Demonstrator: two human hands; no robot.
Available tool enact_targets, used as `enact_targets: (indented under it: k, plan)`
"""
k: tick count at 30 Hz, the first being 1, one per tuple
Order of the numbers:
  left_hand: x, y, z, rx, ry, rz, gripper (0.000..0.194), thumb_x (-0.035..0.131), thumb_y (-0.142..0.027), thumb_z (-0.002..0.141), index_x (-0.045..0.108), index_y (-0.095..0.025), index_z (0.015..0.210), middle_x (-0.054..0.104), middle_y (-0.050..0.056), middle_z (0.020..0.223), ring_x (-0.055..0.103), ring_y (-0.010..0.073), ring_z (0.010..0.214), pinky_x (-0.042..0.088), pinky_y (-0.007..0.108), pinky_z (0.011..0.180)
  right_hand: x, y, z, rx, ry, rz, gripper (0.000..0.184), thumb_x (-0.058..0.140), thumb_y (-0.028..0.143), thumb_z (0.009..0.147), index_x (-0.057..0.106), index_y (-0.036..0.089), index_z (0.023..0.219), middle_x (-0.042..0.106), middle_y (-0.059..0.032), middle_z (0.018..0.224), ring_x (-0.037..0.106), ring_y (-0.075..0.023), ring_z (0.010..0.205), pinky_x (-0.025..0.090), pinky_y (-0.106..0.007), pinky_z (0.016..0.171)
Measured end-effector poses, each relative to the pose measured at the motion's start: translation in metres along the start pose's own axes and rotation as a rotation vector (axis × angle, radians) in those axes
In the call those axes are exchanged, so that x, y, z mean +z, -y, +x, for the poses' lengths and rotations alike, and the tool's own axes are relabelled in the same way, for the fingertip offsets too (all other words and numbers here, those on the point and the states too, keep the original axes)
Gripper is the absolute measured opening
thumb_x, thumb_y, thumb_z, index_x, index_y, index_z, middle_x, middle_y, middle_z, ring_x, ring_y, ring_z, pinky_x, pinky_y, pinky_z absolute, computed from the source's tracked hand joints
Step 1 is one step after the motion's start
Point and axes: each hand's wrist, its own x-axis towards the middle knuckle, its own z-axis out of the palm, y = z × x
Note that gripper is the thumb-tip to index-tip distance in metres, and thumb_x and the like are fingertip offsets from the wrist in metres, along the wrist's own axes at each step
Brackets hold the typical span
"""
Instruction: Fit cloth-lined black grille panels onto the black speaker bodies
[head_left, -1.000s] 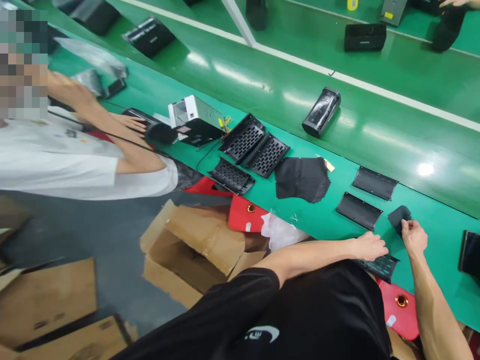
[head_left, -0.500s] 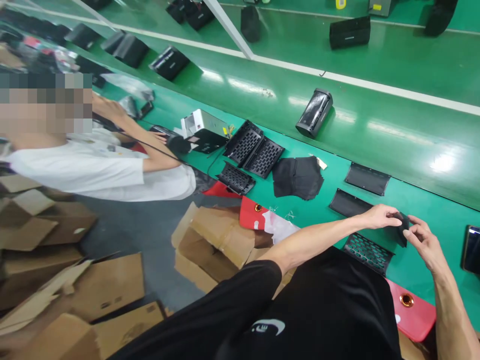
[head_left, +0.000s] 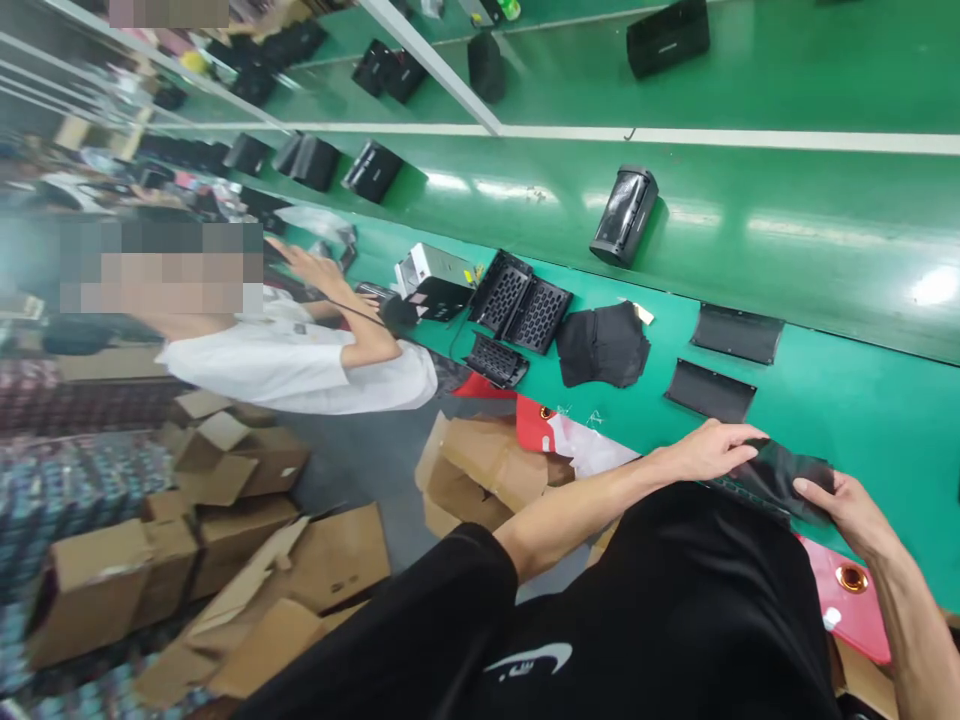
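Between my two hands stretches a thin black cloth sheet point(head_left: 787, 470), slightly wrinkled. My left hand point(head_left: 716, 450) pinches its left end and my right hand point(head_left: 851, 505) grips the right end with the thumb on top. The sheet lies over a black perforated grille point(head_left: 739, 492) at the near table edge, hiding most of it. Just beyond are two black cloth-covered panels point(head_left: 710, 390) lying flat, the farther panel point(head_left: 736, 333) near the conveyor. To their left lies a stack of black cloth sheets point(head_left: 604, 345).
Bare grilles point(head_left: 538, 315) sit left of the cloth stack, beside a white-and-black box-shaped device point(head_left: 439, 280). A black speaker point(head_left: 624, 215) stands on the green belt point(head_left: 810, 200). At left a co-worker in a white shirt point(head_left: 322, 370) sits. Open cartons point(head_left: 480, 470) stand on the floor.
The cloth, folded small between my fingers before, is now spread wide and lowered over the grille. My hands have moved apart, the left one leftward. The view has turned left.
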Motion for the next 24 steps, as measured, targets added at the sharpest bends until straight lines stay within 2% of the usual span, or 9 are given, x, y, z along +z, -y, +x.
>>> enact_targets:
  k: [4, 6, 10, 12, 14, 16, 19, 21, 24]
  plan:
    - [0.03, 0.027, -0.018, -0.124, -0.001, 0.318, 0.036, 0.047, -0.035, 0.108, 0.061, -0.021, 0.139, 0.078, 0.009, 0.106, 0.075, 0.0265, 0.1, 0.052, 0.034, 0.091, 0.007, -0.033, 0.003, 0.045, -0.193, -0.527, 0.056, 0.063, 0.081, 0.073, 0.07, 0.025, 0.074, 0.069, -0.0044, 0.07, 0.067, -0.0294, 0.076, 0.052, -0.041, 0.077]
    - [0.044, 0.039, -0.019, -0.208, 0.002, 0.416, 0.033, 0.045, -0.034, 0.109, 0.058, -0.019, 0.135, 0.077, 0.012, 0.107, 0.075, 0.0301, 0.104, 0.052, 0.038, 0.092, 0.011, -0.046, 0.006, 0.082, -0.292, -0.65, 0.051, 0.059, 0.079, 0.073, 0.062, 0.029, 0.067, 0.063, -0.0055, 0.063, 0.065, -0.0315, 0.074, 0.05, -0.044, 0.076]
    - [0.056, 0.056, -0.016, -0.352, -0.116, 0.42, 0.034, 0.054, -0.04, 0.106, 0.052, -0.019, 0.133, 0.074, 0.011, 0.11, 0.073, 0.0312, 0.111, 0.053, 0.042, 0.096, 0.013, -0.056, 0.008, 0.133, -0.466, -0.74, 0.051, 0.051, 0.08, 0.078, 0.061, 0.03, 0.082, 0.071, -0.0114, 0.088, 0.065, -0.0339, 0.085, 0.047, -0.047, 0.079]
    - [0.057, 0.063, -0.015, -0.39, -0.201, 0.385, 0.042, 0.059, -0.043, 0.103, 0.05, -0.02, 0.136, 0.07, 0.011, 0.12, 0.07, 0.0303, 0.116, 0.053, 0.043, 0.097, 0.012, -0.054, 0.008, 0.064, -0.556, -0.732, 0.057, 0.051, 0.081, 0.077, 0.063, 0.029, 0.096, 0.071, -0.0132, 0.102, 0.064, -0.0343, 0.094, 0.048, -0.047, 0.083]
    - [0.057, 0.07, -0.013, -0.396, -0.254, 0.35, 0.046, 0.06, -0.043, 0.102, 0.049, -0.022, 0.141, 0.065, 0.01, 0.129, 0.067, 0.0282, 0.12, 0.053, 0.042, 0.099, 0.01, -0.051, 0.01, -0.034, -0.603, -0.681, 0.061, 0.053, 0.08, 0.075, 0.065, 0.027, 0.103, 0.068, -0.0134, 0.104, 0.062, -0.035, 0.098, 0.048, -0.049, 0.087]
    - [0.057, 0.075, -0.01, -0.384, -0.275, 0.317, 0.039, 0.058, -0.042, 0.103, 0.055, -0.024, 0.138, 0.062, 0.009, 0.13, 0.065, 0.0263, 0.121, 0.052, 0.041, 0.101, 0.009, -0.047, 0.012, -0.091, -0.588, -0.624, 0.059, 0.054, 0.079, 0.072, 0.067, 0.027, 0.096, 0.065, -0.0127, 0.099, 0.06, -0.0356, 0.097, 0.047, -0.053, 0.09]
    - [0.052, 0.077, -0.008, -0.337, -0.324, 0.229, 0.022, 0.061, -0.038, 0.099, 0.066, -0.023, 0.114, 0.063, 0.007, 0.12, 0.062, 0.0248, 0.119, 0.05, 0.038, 0.101, 0.004, -0.038, 0.012, -0.114, -0.511, -0.534, 0.056, 0.061, 0.08, 0.064, 0.065, 0.027, 0.081, 0.064, -0.01, 0.088, 0.061, -0.0333, 0.089, 0.05, -0.051, 0.089]
    - [0.045, 0.072, -0.01, -0.275, -0.361, 0.072, 0.019, 0.066, -0.039, 0.095, 0.065, -0.021, 0.101, 0.064, 0.004, 0.106, 0.063, 0.0212, 0.104, 0.05, 0.034, 0.093, 0.002, -0.028, 0.007, -0.113, -0.431, -0.445, 0.058, 0.064, 0.083, 0.064, 0.06, 0.027, 0.08, 0.064, -0.0063, 0.08, 0.063, -0.0289, 0.079, 0.053, -0.046, 0.079]
    - [0.032, 0.055, -0.018, -0.21, -0.353, -0.279, 0.032, 0.065, -0.05, 0.093, 0.059, -0.021, 0.104, 0.058, -0.005, 0.079, 0.051, 0.0118, 0.067, 0.042, 0.026, 0.069, 0.005, -0.005, -0.008, -0.072, -0.321, -0.124, 0.061, 0.077, 0.08, 0.064, 0.054, 0.027, 0.084, 0.063, -0.0005, 0.071, 0.058, -0.021, 0.061, 0.05, -0.035, 0.059]
